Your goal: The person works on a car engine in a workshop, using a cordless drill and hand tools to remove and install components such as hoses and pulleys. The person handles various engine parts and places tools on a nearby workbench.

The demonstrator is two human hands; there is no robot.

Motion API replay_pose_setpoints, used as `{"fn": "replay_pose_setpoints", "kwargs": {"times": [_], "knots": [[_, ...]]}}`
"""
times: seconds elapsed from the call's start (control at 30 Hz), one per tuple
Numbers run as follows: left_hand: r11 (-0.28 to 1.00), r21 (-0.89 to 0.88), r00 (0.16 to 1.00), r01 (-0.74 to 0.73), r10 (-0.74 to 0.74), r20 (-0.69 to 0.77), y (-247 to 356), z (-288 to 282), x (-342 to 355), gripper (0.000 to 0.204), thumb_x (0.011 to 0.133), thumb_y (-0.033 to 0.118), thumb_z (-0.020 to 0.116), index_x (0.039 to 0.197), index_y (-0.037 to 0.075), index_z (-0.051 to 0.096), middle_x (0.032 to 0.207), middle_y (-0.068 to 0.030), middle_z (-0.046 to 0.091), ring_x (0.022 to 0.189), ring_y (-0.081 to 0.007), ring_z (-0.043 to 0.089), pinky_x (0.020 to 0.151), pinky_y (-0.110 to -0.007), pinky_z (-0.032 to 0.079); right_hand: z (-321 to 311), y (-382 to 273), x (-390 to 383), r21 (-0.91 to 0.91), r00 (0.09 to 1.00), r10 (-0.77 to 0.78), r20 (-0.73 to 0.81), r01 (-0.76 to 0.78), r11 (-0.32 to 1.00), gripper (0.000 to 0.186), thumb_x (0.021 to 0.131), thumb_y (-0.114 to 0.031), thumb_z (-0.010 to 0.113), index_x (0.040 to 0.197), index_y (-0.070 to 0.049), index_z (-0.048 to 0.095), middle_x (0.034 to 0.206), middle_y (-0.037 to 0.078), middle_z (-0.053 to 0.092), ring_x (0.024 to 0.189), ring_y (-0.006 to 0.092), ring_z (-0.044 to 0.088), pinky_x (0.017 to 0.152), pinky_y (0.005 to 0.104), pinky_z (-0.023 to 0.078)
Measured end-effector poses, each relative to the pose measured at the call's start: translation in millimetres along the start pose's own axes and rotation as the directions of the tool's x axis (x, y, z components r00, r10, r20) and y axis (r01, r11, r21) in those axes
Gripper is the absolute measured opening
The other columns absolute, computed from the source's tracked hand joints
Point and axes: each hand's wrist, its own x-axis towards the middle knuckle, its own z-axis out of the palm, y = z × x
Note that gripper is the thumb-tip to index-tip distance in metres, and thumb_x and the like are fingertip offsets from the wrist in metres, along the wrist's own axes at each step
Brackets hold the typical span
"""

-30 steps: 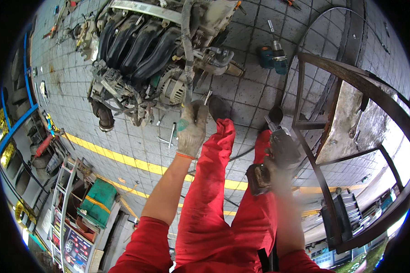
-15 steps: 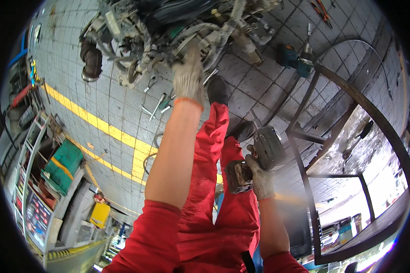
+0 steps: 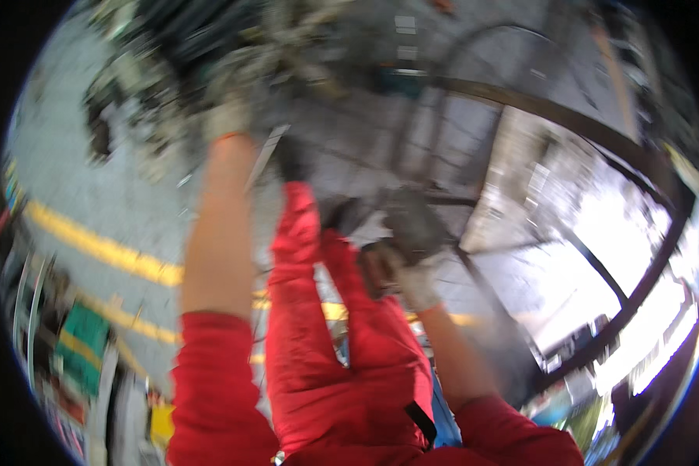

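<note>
My left hand (image 3: 229, 118), in a pale work glove with an orange cuff, reaches out to the dirty engine assembly (image 3: 144, 81) on the floor ahead. Motion blur smears its fingers, and I cannot make out what they grip. Low in front of my right leg, my gloved right hand (image 3: 414, 281) is closed around the handle of a dark cordless impact wrench (image 3: 418, 224). The battery end of that tool points toward my red trousers (image 3: 295, 357). A thin bright metal tool (image 3: 267, 158) shows just right of my left wrist.
A dark metal frame (image 3: 481, 92) stands close on my right, holding a stained, brightly lit panel (image 3: 512, 182). Yellow lines (image 3: 105, 245) cross the tiled floor at left. Beyond them are a green box (image 3: 81, 349) and a ladder-like rack (image 3: 29, 311).
The whole view has swung to the right and blurred, so the engine and both hands sit further left. My left hand stays at the engine; the impact wrench remains in my right.
</note>
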Motion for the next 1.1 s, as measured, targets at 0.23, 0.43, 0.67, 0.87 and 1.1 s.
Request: {"fn": "replay_pose_setpoints", "kwargs": {"times": [0.23, 0.43, 0.67, 0.87, 1.1], "knots": [[0.751, -0.651, 0.985, -0.106, 0.169, 0.035, -26, 36, -133, 0.072, 0.110, 0.054, 0.055, 0.161, 0.003, 0.045, 0.158, -0.0239, 0.057, 0.140, -0.0375, 0.059, 0.115, -0.047, 0.047, -29, -38, -21, 0.123, 0.863, -0.171, -0.475, 0.257, 0.959, 0.012, 0.104, -0.013, 0.072, 0.114, -0.007, 0.068, 0.086, 0.003, 0.065, 0.069, 0.0119, 0.059, 0.058, 0.0330, 0.046], [0.809, -0.556, 0.822, -0.193, 0.443, 0.359, -69, 77, -356, 0.044, 0.112, 0.025, 0.061, 0.145, -0.003, 0.062, 0.148, -0.0199, 0.066, 0.134, -0.0341, 0.064, 0.116, -0.039, 0.049, -3, -16, -90, 0.215, 0.952, 0.075, -0.298, -0.010, 0.977, 0.047, 0.108, -0.026, 0.066, 0.153, -0.012, 0.058, 0.137, 0.011, 0.073, 0.122, 0.0254, 0.071, 0.102, 0.0419, 0.056], [0.711, -0.632, 0.775, 0.307, 0.198, 0.600, -80, 25, -446, 0.047, 0.112, 0.033, 0.066, 0.144, -0.001, 0.063, 0.134, -0.0065, 0.068, 0.119, -0.0158, 0.065, 0.101, -0.030, 0.054, -46, -45, -153, 0.886, 0.985, 0.172, -0.006, 0.085, -0.455, 0.052, 0.114, -0.029, 0.049, 0.161, -0.006, 0.051, 0.166, 0.008, 0.054, 0.150, 0.0207, 0.054, 0.130, 0.0393, 0.040], [0.806, -0.564, 0.813, 0.180, 0.202, 0.547, -98, -28, -398, 0.050, 0.108, 0.039, 0.073, 0.142, 0.005, 0.065, 0.130, -0.0034, 0.068, 0.112, -0.0148, 0.064, 0.095, -0.030, 0.056, -96, -42, -182, 0.809, 0.988, -0.018, -0.156, 0.117, -0.576, 0.049, 0.111, -0.023, 0.062, 0.158, -0.009, 0.056, 0.154, 0.005, 0.065, 0.145, 0.0196, 0.059, 0.126, 0.0384, 0.042], [0.777, -0.550, 0.728, -0.305, 0.563, 0.392, 32, -66, -414, 0.053, 0.108, 0.036, 0.073, 0.146, 0.001, 0.062, 0.139, -0.0105, 0.066, 0.122, -0.0223, 0.063, 0.106, -0.037, 0.052, -33, 19, -243, 0.646, 0.903, 0.328, -0.276, -0.079, 0.760, 0.068, 0.096, -0.028, 0.078, 0.158, -0.013, 0.056, 0.140, 0.016, 0.072, 0.127, 0.0317, 0.072, 0.103, 0.0408, 0.057]]}}
